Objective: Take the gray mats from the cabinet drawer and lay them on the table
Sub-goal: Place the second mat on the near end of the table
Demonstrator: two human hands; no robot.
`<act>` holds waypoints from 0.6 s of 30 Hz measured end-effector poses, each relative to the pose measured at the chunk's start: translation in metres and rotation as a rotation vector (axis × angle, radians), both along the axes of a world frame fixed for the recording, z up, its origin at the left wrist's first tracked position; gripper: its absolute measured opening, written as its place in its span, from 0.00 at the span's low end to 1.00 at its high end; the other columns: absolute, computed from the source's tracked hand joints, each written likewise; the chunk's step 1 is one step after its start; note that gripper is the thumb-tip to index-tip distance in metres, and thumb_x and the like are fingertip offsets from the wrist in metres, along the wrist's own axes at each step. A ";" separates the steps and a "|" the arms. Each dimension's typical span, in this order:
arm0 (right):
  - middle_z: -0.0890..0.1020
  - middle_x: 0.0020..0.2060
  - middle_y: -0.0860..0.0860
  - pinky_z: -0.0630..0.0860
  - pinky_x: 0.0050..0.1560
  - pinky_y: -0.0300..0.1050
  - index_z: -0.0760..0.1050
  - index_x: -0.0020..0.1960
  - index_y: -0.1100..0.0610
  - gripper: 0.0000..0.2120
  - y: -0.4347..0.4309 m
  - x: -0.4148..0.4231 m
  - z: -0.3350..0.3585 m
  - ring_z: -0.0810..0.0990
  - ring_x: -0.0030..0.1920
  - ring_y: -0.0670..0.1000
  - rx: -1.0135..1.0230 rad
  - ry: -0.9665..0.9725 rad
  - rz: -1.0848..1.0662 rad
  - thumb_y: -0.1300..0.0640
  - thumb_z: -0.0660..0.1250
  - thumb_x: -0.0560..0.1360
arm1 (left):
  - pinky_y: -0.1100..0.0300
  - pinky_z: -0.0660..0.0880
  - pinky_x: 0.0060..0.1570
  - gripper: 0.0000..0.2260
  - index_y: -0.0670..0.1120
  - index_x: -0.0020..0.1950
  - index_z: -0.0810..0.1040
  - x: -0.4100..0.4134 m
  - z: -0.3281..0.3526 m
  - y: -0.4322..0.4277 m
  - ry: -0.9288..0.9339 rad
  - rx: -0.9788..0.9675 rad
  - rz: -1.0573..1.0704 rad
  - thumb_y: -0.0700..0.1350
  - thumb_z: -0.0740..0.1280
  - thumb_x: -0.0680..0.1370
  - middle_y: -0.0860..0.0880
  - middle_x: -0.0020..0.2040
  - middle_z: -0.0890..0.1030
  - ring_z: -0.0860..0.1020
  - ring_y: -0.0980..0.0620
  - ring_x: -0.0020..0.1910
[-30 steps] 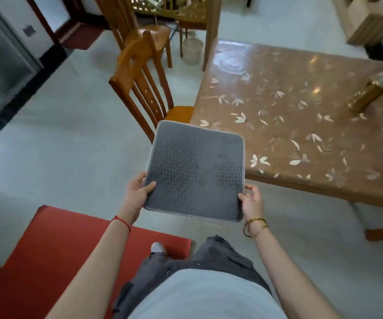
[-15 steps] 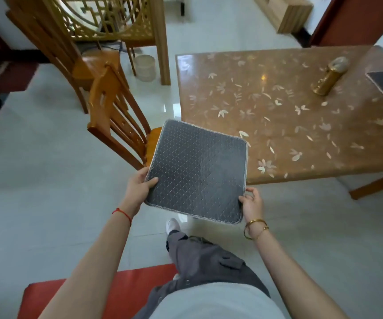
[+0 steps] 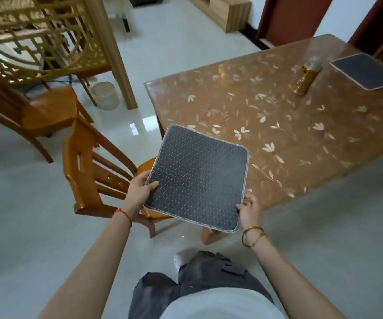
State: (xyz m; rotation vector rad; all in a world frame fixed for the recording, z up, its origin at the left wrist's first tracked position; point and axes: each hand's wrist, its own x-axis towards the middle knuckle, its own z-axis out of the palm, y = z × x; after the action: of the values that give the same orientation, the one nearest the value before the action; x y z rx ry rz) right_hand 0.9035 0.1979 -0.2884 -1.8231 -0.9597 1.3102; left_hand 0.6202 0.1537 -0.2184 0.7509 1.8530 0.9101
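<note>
I hold a square gray mat (image 3: 197, 176) with a pale stitched border flat in front of me, its far edge over the near left corner of the brown table (image 3: 289, 125). My left hand (image 3: 140, 192) grips the mat's left edge, thumb on top. My right hand (image 3: 249, 209) pinches its near right corner. A second gray mat (image 3: 366, 71) lies flat at the table's far right. The cabinet drawer is out of view.
A gold bottle-shaped object (image 3: 305, 75) stands on the table near the far mat. A wooden chair (image 3: 98, 171) is tucked at the table's left end beside my left hand. Another chair (image 3: 36, 109), a lattice screen (image 3: 36, 35) and a bin (image 3: 105, 95) stand beyond.
I have stepped closer to the table and turned right; the red surface has dropped out of view. The mat, still in both hands, now overlaps the table corner.
</note>
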 end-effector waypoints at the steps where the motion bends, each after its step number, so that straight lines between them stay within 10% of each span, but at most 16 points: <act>1: 0.78 0.37 0.47 0.72 0.35 0.35 0.70 0.46 0.57 0.12 0.003 -0.006 0.003 0.76 0.37 0.47 -0.002 -0.008 -0.012 0.74 0.61 0.74 | 0.45 0.73 0.64 0.15 0.48 0.69 0.74 -0.009 0.001 0.010 -0.011 -0.001 -0.030 0.39 0.61 0.82 0.48 0.61 0.77 0.76 0.50 0.57; 18: 0.80 0.40 0.51 0.78 0.52 0.51 0.69 0.44 0.51 0.13 0.050 -0.124 0.014 0.80 0.46 0.55 -0.038 -0.019 -0.312 0.69 0.66 0.72 | 0.50 0.71 0.58 0.15 0.45 0.68 0.76 -0.116 0.003 0.218 0.102 0.044 -0.533 0.38 0.63 0.81 0.45 0.60 0.77 0.75 0.45 0.59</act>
State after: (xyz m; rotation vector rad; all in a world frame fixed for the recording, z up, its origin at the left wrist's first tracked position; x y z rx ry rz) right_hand 0.7792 0.2478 -0.2748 -1.9259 -0.6305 1.1253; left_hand 0.5042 0.3716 -0.2157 1.2614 1.5982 0.5740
